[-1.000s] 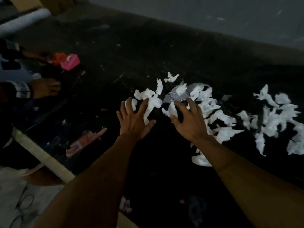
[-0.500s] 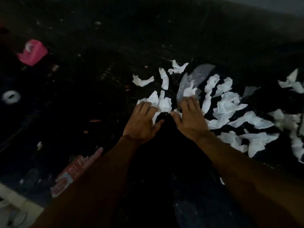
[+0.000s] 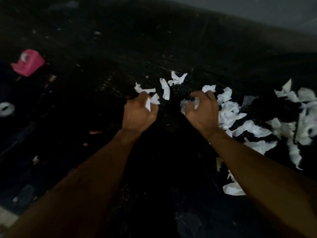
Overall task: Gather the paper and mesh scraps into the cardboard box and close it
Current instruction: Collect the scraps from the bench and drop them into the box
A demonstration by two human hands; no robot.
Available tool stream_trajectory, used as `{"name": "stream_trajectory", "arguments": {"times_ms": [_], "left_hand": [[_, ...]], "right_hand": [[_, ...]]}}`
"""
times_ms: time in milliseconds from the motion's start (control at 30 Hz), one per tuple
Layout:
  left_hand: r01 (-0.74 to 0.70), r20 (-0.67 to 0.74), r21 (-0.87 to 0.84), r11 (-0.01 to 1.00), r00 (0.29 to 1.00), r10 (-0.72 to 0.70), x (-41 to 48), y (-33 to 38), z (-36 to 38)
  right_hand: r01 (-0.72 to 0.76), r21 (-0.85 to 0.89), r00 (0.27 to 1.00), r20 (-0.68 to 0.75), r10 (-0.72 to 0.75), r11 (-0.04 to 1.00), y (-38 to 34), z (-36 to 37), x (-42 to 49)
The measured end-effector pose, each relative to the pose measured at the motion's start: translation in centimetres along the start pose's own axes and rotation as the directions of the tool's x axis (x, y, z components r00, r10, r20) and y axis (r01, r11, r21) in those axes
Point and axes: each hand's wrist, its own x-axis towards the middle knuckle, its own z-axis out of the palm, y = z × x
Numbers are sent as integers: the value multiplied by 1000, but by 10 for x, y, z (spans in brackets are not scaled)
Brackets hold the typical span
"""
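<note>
White paper scraps (image 3: 243,127) lie scattered over a dark surface, most of them to the right of my hands. A piece of black mesh (image 3: 181,91) shows between the two hands, a little beyond them. My left hand (image 3: 139,114) is curled into a fist round a few white scraps that stick out by the thumb. My right hand (image 3: 202,112) is also curled, gripping white scraps at the left edge of the big pile. A few loose scraps (image 3: 165,88) lie just beyond my fingers. No cardboard box is in view.
A pink plastic object (image 3: 28,63) sits at the far left, with a white tape roll (image 3: 6,109) below it. Small red bits (image 3: 95,132) dot the dark surface. One larger white scrap (image 3: 233,188) lies beside my right forearm.
Both hands went from lying flat on the scraps to curled fists holding paper, and they have moved apart. The view shifted slightly.
</note>
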Motion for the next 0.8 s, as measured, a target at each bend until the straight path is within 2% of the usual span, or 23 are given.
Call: {"name": "stream_trajectory", "arguments": {"times_ms": [100, 200, 267, 300, 400, 500, 567, 633, 700, 800], "left_hand": [[85, -2, 90, 992, 996, -85, 31, 0, -6], [102, 90, 133, 986, 989, -114, 56, -5, -5], [96, 159, 103, 990, 981, -111, 67, -11, 3], [49, 186, 120, 992, 980, -71, 70, -16, 9], [-130, 285, 174, 976, 955, 77, 75, -36, 33], [-166, 394, 133, 977, 914, 102, 76, -45, 49], [-183, 320, 103, 978, 937, 142, 72, -47, 57], [-216, 238, 108, 971, 954, 185, 67, -50, 64], [-307, 294, 231, 923, 927, 234, 69, -50, 67], [-326, 414, 291, 900, 890, 189, 80, -42, 69]], "right_hand": [[11, -174, 1000, 4, -11, 985, -16, 0, 30], [8, -357, 1000, 15, -3, 934, -29, 0, 56], [77, -456, 996, 69, -51, 887, -29, 6, 71], [144, -486, 988, 124, -95, 862, -28, 11, 77], [318, -444, 924, 344, -169, 838, -18, 29, 96], [365, -356, 848, 508, -151, 860, 3, 51, 100], [352, -236, 858, 469, -211, 906, 23, 64, 90], [290, -115, 910, 341, -236, 950, 35, 70, 78], [252, -53, 931, 284, -227, 966, 36, 71, 74], [295, -156, 939, 228, -256, 943, 35, 71, 71]]}}
